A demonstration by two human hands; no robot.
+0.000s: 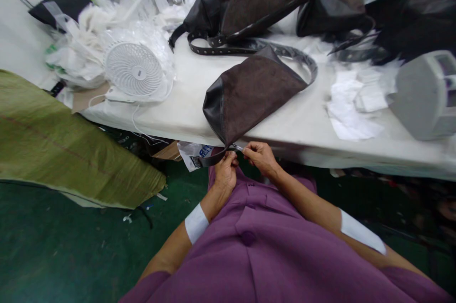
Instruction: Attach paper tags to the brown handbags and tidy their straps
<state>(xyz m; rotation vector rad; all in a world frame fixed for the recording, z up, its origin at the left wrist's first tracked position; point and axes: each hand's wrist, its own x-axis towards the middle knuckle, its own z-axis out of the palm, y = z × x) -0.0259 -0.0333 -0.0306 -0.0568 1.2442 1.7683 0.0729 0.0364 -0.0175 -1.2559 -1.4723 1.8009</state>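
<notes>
A dark brown handbag (258, 91) with black end panels lies at the front edge of the table, its lower corner pointing at me. From that corner a black strap (212, 159) hangs over the edge. My left hand (225, 172) is closed, its fingers pinching the strap close to the corner. Just to the right, my right hand (261, 156) is closed in a pinch on a small, pale, shiny piece beside the bag's metal fitting; what it is I cannot make out. The bag's studded strap (306, 63) curls behind it on the table.
More dark bags (263, 4) lie at the back of the white table (171, 115). A white fan (134, 69) and crumpled plastic stand left. White papers (356, 99) and a grey device (420, 94) are right. Olive sacking (71, 146) flanks the table's left side.
</notes>
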